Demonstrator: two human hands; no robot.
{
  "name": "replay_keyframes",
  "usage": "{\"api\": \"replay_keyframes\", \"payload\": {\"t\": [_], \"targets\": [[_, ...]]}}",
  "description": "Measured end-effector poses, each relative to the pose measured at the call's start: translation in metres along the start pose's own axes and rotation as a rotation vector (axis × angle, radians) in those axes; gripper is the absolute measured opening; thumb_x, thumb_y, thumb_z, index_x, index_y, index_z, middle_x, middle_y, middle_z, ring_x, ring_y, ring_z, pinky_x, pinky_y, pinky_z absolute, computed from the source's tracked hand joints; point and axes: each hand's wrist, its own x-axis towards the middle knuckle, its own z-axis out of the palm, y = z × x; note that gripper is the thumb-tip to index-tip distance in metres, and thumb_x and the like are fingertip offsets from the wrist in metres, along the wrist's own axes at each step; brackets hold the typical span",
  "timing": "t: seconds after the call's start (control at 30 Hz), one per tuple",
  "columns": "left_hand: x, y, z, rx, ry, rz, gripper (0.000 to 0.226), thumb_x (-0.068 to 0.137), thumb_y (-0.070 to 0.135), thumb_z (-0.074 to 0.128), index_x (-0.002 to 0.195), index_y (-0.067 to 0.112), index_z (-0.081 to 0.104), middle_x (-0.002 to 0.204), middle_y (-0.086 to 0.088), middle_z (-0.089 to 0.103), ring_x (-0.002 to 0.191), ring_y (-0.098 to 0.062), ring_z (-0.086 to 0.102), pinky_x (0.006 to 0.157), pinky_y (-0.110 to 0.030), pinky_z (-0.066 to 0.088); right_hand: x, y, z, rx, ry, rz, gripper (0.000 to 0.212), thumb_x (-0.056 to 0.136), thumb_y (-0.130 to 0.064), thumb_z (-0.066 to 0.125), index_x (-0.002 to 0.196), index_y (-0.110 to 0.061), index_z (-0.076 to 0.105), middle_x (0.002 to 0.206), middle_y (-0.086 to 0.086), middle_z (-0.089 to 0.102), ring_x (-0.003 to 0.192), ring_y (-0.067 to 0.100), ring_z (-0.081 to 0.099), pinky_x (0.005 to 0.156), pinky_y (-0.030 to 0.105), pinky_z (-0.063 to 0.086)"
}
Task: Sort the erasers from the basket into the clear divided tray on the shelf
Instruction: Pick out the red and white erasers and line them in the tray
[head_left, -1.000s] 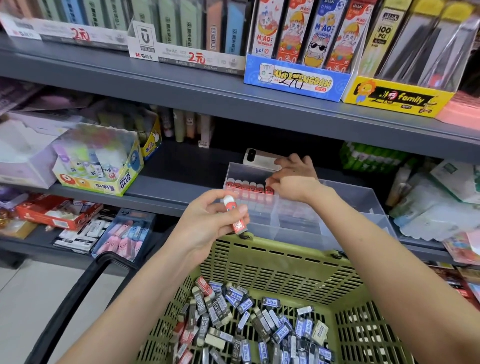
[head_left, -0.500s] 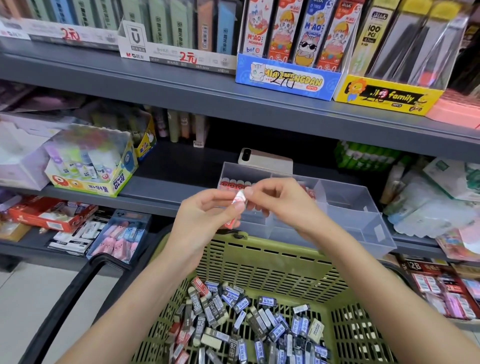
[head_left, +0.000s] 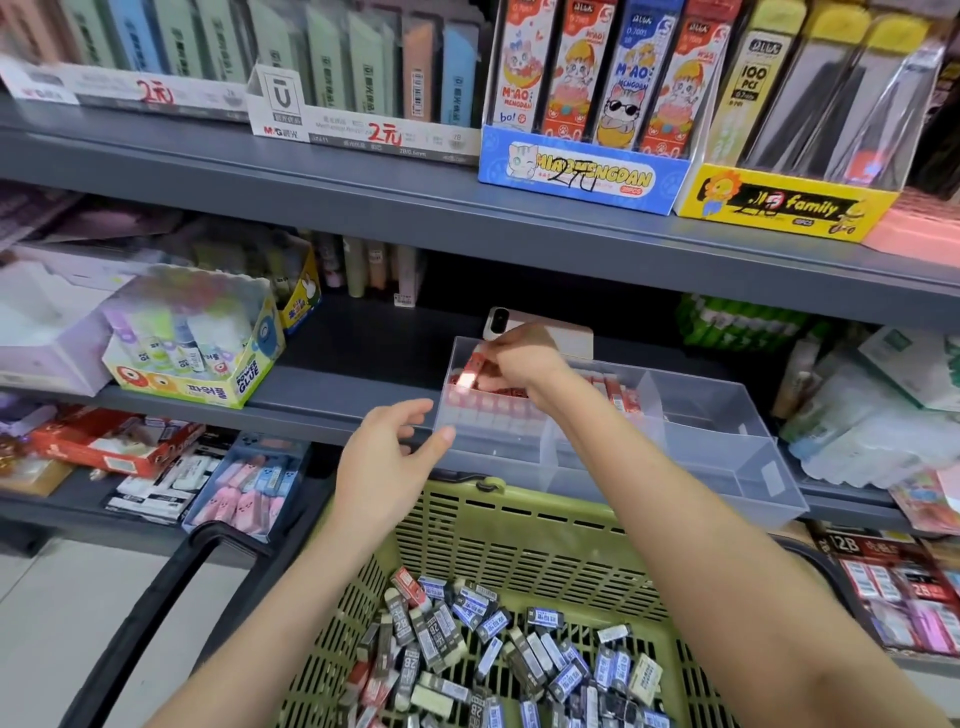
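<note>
Head view: the right hand (head_left: 524, 364) is at centre frame over the left compartment of the clear divided tray (head_left: 727, 467), which sits on the grey shelf (head_left: 363, 384). Its fingers are curled downward and pinch the upper end of a red-sleeved eraser (head_left: 469, 375). That eraser is tilted and stands just above the row of red erasers (head_left: 493, 413) already filling the compartment. More red erasers occupy the middle compartment.

The left hand (head_left: 389, 467) hangs below and left of the tray's front left corner, above the rim of the green basket (head_left: 519, 499). Its fingers are relaxed and spread and grasp nothing.

Loose erasers (head_left: 493, 649) in blue, black and red sleeves cover the basket floor at lower centre. A phone (head_left: 550, 332) lies behind the tray. A box of glue sticks (head_left: 208, 364) stands on the shelf at left.
</note>
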Motion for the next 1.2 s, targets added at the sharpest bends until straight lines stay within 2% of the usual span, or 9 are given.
{"api": "replay_keyframes", "payload": {"t": [0.1, 0.3, 0.43, 0.6, 0.67, 0.83, 0.97, 1.07, 1.2], "targets": [[0.001, -0.002, 0.001, 0.042, -0.018, 0.049, 0.038, 0.088, 0.030, 0.064, 0.125, 0.024, 0.059, 0.115, 0.006, 0.058, 0.097, -0.003, 0.053, 0.074, -0.012, 0.038, 0.008, 0.004, 0.010, -0.139, -0.058, -0.025, 0.025, 0.088, -0.009, 0.059, 0.109, 0.005, 0.063, 0.095, 0.017, 0.068, 0.079, 0.026, 0.065, 0.084, 0.040, 0.056], [0.001, -0.003, 0.001, 0.038, -0.027, 0.082, 0.035, 0.089, 0.026, 0.063, 0.123, 0.026, 0.060, 0.108, 0.012, 0.055, 0.092, 0.001, 0.051, 0.072, -0.005, 0.036, 0.007, 0.009, 0.010, -0.189, -0.066, -0.064, 0.023, 0.081, 0.000, 0.059, 0.103, 0.000, 0.067, 0.094, 0.014, 0.065, 0.081, 0.020, 0.059, 0.087, 0.040, 0.055], [-0.001, -0.001, -0.001, 0.059, -0.032, 0.087, 0.035, 0.090, 0.028, 0.062, 0.124, 0.025, 0.060, 0.110, 0.009, 0.056, 0.097, -0.003, 0.053, 0.075, -0.012, 0.038, -0.015, 0.006, 0.007, -0.444, 0.108, -0.352, 0.017, 0.087, -0.011, 0.059, 0.097, -0.006, 0.072, 0.104, 0.010, 0.070, 0.095, 0.023, 0.063, 0.091, 0.037, 0.049], [-0.010, 0.003, -0.010, 0.099, 0.042, 0.118, 0.023, 0.090, 0.023, 0.061, 0.112, 0.019, 0.066, 0.106, 0.005, 0.058, 0.093, -0.007, 0.055, 0.072, -0.007, 0.037, -0.081, 0.025, -0.009, -0.271, 0.250, -0.690, 0.011, 0.086, -0.015, 0.062, 0.092, -0.011, 0.071, 0.088, 0.002, 0.070, 0.076, 0.010, 0.058, 0.073, 0.021, 0.046], [-0.018, 0.004, -0.017, 0.116, 0.082, 0.128, 0.018, 0.089, 0.019, 0.061, 0.106, 0.017, 0.068, 0.101, 0.004, 0.060, 0.092, -0.010, 0.058, 0.075, -0.014, 0.041, -0.113, 0.051, -0.014, -0.161, 0.255, -0.786, 0.008, 0.087, -0.013, 0.062, 0.085, -0.009, 0.069, 0.080, 0.003, 0.066, 0.069, 0.008, 0.051, 0.065, 0.017, 0.041], [-0.046, 0.001, -0.042, 0.226, 0.087, 0.183, 0.012, 0.087, 0.010, 0.062, 0.096, 0.010, 0.071, 0.090, 0.005, 0.060, 0.093, -0.020, 0.060, 0.086, -0.035, 0.048, -0.151, 0.139, 0.018, -0.333, -0.044, -0.576, 0.013, 0.088, -0.021, 0.063, 0.094, -0.013, 0.071, 0.085, -0.001, 0.069, 0.072, 0.006, 0.057, 0.070, 0.021, 0.047], [-0.070, -0.009, -0.062, 0.358, 0.081, 0.190, 0.011, 0.086, 0.011, 0.064, 0.094, 0.010, 0.071, 0.095, -0.005, 0.065, 0.094, -0.023, 0.058, 0.086, -0.034, 0.042, -0.134, 0.186, 0.070, -0.500, -0.249, -0.302, 0.032, 0.095, -0.024, 0.052, 0.120, -0.007, 0.061, 0.111, 0.007, 0.068, 0.099, 0.020, 0.063, 0.080, 0.025, 0.045], [-0.084, -0.019, -0.071, 0.428, 0.037, 0.192, 0.013, 0.085, 0.011, 0.067, 0.097, 0.008, 0.071, 0.098, -0.009, 0.065, 0.096, -0.027, 0.057, 0.087, -0.034, 0.038, -0.118, 0.198, 0.100, -0.510, -0.265, -0.210, 0.036, 0.097, -0.027, 0.047, 0.123, -0.003, 0.056, 0.116, 0.014, 0.064, 0.105, 0.030, 0.060, 0.082, 0.031, 0.047], [-0.095, -0.032, -0.076, 0.479, -0.030, 0.215, 0.015, 0.082, 0.010, 0.070, 0.097, 0.008, 0.071, 0.100, -0.008, 0.063, 0.100, -0.032, 0.055, 0.092, -0.043, 0.040, -0.106, 0.208, 0.131, -0.569, -0.216, -0.170, 0.020, 0.092, -0.022, 0.054, 0.103, -0.006, 0.058, 0.103, 0.016, 0.062, 0.099, 0.033, 0.058, 0.077, 0.036, 0.048]]}}
